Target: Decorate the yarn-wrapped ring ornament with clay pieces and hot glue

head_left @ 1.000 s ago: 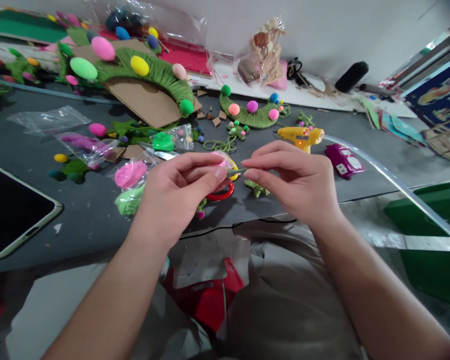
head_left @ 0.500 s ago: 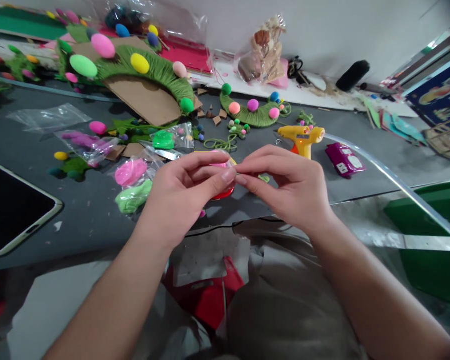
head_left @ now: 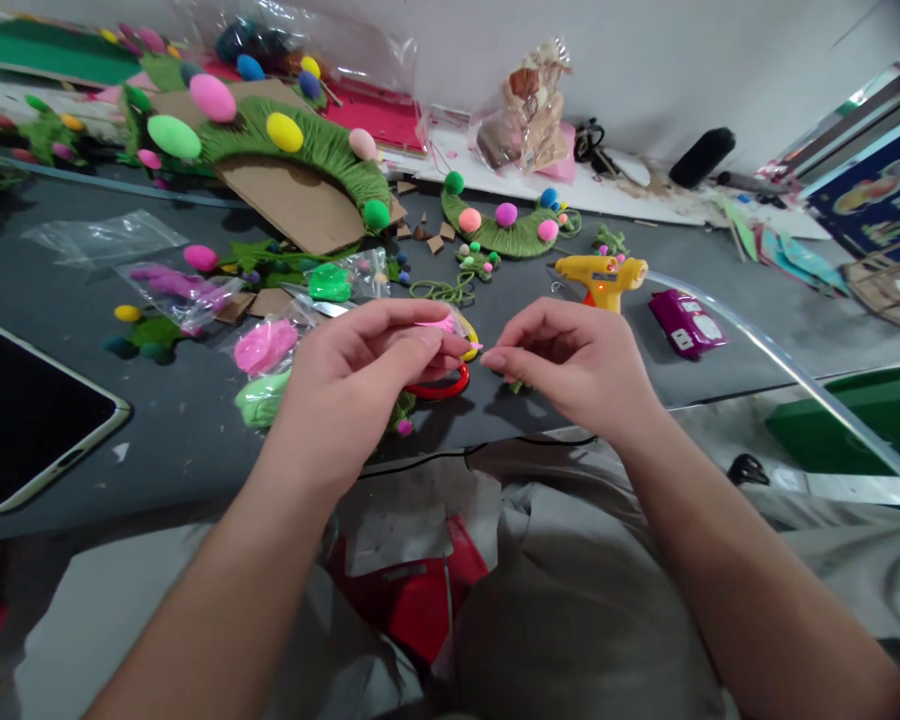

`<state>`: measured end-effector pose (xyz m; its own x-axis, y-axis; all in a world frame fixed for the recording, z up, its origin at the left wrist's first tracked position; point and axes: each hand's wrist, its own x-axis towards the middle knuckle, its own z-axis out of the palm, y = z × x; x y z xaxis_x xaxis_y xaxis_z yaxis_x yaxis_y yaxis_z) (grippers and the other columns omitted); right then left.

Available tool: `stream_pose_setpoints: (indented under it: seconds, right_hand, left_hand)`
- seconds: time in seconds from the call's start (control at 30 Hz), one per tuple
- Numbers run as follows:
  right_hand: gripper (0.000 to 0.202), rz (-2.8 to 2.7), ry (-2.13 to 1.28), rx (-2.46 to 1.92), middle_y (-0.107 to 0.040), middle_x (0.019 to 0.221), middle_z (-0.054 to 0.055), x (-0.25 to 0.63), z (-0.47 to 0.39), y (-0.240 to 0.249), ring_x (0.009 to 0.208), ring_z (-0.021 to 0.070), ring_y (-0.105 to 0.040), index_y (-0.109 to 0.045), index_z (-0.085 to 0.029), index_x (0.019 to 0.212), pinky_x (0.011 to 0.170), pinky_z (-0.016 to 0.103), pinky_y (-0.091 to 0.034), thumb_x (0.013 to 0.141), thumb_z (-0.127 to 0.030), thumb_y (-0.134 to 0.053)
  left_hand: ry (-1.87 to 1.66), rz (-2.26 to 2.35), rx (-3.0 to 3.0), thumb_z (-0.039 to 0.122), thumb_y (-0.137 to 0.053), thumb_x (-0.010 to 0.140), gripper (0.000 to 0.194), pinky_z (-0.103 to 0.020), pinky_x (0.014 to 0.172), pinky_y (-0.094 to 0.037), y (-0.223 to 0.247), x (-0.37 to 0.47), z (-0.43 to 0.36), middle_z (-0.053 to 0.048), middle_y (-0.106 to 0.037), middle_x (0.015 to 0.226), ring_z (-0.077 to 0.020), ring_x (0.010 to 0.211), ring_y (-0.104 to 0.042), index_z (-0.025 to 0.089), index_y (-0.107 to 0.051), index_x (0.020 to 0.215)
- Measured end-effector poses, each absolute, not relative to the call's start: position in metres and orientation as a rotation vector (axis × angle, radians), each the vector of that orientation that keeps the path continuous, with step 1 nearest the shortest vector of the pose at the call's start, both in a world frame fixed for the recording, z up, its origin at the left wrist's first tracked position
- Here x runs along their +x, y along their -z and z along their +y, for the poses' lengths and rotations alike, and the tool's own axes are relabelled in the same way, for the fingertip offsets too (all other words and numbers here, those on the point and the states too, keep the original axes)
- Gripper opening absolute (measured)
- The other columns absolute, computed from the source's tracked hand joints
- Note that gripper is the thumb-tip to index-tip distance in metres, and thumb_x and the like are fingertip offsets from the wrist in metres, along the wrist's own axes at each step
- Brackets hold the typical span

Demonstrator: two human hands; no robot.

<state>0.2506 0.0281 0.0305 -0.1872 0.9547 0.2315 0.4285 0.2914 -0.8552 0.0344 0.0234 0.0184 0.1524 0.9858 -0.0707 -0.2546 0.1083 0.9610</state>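
My left hand (head_left: 364, 385) is closed over the front of the table, a small pink piece (head_left: 477, 346) showing at its fingertips. Just to the right, my right hand (head_left: 577, 365) is pinched, its thumb and finger close to the pink tip; anything between them is too small to make out. Under and beside my left hand lie scissors with a red handle loop (head_left: 454, 386) and a yellow one. A bag of pink clay (head_left: 265, 345) and light green clay (head_left: 259, 400) lie left of that hand. Behind my right hand rests a yellow glue gun (head_left: 604, 280).
Green wrapped arches with coloured balls, a large one (head_left: 315, 150) and a small one (head_left: 521, 235), stand behind. A purple packet (head_left: 688, 322) lies right, a tablet-like device (head_left: 30, 420) left. A clear tube (head_left: 795, 365) crosses the right side.
My hands have moved slightly apart at the fingertips. The pink tip and more of the red scissor handle now show between them.
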Motion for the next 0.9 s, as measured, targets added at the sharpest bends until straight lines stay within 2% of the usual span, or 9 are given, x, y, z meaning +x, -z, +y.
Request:
stream_pose_setpoints:
  seconds: [0.13, 0.23, 0.33, 0.47, 0.57, 0.63, 0.73, 0.83, 0.9]
  right_hand:
    - [0.011, -1.768, -0.86, -1.197, -0.083, 0.088, 0.002, 0.252, 0.0281, -0.0266, 0.077, 0.0151, -0.076, -0.082, -0.02, 0.099, 0.07, 0.026, -0.061, 0.09, -0.025, -0.082]
    - [0.019, -1.731, -0.948, -1.174, -0.085, 0.098, 0.003, 0.2518, 0.028, -0.0247, 0.087, 0.0177, -0.081, -0.082, -0.021, 0.112, 0.081, 0.03, -0.067, 0.095, -0.02, -0.073]
    - [0.015, -1.71, -1.015, -1.19, -0.083, 0.082, 0.002, 0.2497, 0.0265, -0.0276, 0.07, 0.0155, -0.078, -0.083, -0.02, 0.105, 0.065, 0.026, -0.065, 0.096, -0.027, -0.074]
    - [0.017, -1.695, -0.89, -1.258, -0.07, 0.058, -0.004, 0.2487, 0.0236, -0.0316, 0.046, 0.0089, -0.058, -0.081, -0.02, 0.078, 0.042, 0.021, -0.046, 0.078, -0.033, -0.092]
    - [0.015, -1.717, -0.761, -1.26, -0.077, 0.07, -0.002, 0.2496, 0.0222, -0.0291, 0.056, 0.0112, -0.065, -0.083, -0.023, 0.082, 0.05, 0.024, -0.054, 0.076, -0.031, -0.094]
    - [0.015, -1.727, -0.794, -1.211, -0.083, 0.089, 0.0, 0.2495, 0.0217, -0.0266, 0.074, 0.0161, -0.077, -0.085, -0.026, 0.099, 0.069, 0.029, -0.066, 0.085, -0.029, -0.088]
    - [0.022, -1.68, -0.919, -1.148, -0.085, 0.108, 0.002, 0.2475, 0.0212, -0.0262, 0.094, 0.0204, -0.083, -0.082, -0.028, 0.117, 0.089, 0.038, -0.071, 0.097, -0.026, -0.075]
    - [0.014, -1.642, -0.966, -1.143, -0.085, 0.092, 0.001, 0.2449, 0.0204, -0.0299, 0.08, 0.0178, -0.082, -0.083, -0.026, 0.108, 0.075, 0.032, -0.072, 0.1, -0.029, -0.071]
    - [0.007, -1.66, -0.894, -1.175, -0.081, 0.074, -0.001, 0.2438, 0.0195, -0.0322, 0.064, 0.0144, -0.077, -0.083, -0.025, 0.092, 0.062, 0.027, -0.067, 0.094, -0.03, -0.079]
  left_hand:
    - [-1.181, 0.956, 1.021, 0.028, -0.08, 0.093, 0.016, -0.021, 0.076, -0.064, -0.0178, 0.0323, 0.0242, -0.007, -0.085, 0.098, -0.017, 0.084, -0.079, 0.019, -0.083, 0.106]
    - [-1.184, 0.945, 1.027, 0.027, -0.079, 0.093, 0.015, -0.021, 0.077, -0.064, -0.0174, 0.0314, 0.0242, -0.005, -0.085, 0.098, -0.0169, 0.084, -0.079, 0.02, -0.082, 0.106]
    - [-1.179, 0.942, 1.03, 0.027, -0.079, 0.093, 0.016, -0.022, 0.079, -0.065, -0.0174, 0.0313, 0.0244, -0.005, -0.084, 0.098, -0.0171, 0.086, -0.079, 0.019, -0.082, 0.107]
    - [-1.187, 0.957, 1.012, 0.025, -0.079, 0.093, 0.013, -0.022, 0.077, -0.065, -0.0172, 0.0308, 0.0248, -0.006, -0.084, 0.097, -0.0177, 0.084, -0.08, 0.02, -0.082, 0.105]
    - [-1.204, 0.958, 1.017, 0.024, -0.078, 0.093, 0.012, -0.021, 0.077, -0.065, -0.0162, 0.0302, 0.0247, -0.006, -0.084, 0.096, -0.0172, 0.084, -0.08, 0.021, -0.083, 0.103]
    - [-1.213, 0.951, 1.021, 0.024, -0.078, 0.094, 0.01, -0.021, 0.077, -0.065, -0.0154, 0.0302, 0.0247, -0.005, -0.084, 0.095, -0.0171, 0.084, -0.079, 0.021, -0.083, 0.102]
    - [-1.213, 0.94, 1.029, 0.024, -0.078, 0.094, 0.01, -0.022, 0.077, -0.065, -0.015, 0.0305, 0.0252, -0.005, -0.084, 0.096, -0.0174, 0.085, -0.079, 0.021, -0.082, 0.102]
    - [-1.21, 0.946, 1.023, 0.023, -0.078, 0.093, 0.01, -0.02, 0.077, -0.065, -0.016, 0.0311, 0.0259, -0.004, -0.084, 0.095, -0.0164, 0.084, -0.079, 0.021, -0.082, 0.102]
    - [-1.211, 0.952, 1.01, 0.022, -0.079, 0.093, 0.01, -0.019, 0.076, -0.064, -0.0168, 0.0318, 0.0258, -0.004, -0.084, 0.094, -0.0157, 0.083, -0.079, 0.021, -0.083, 0.101]
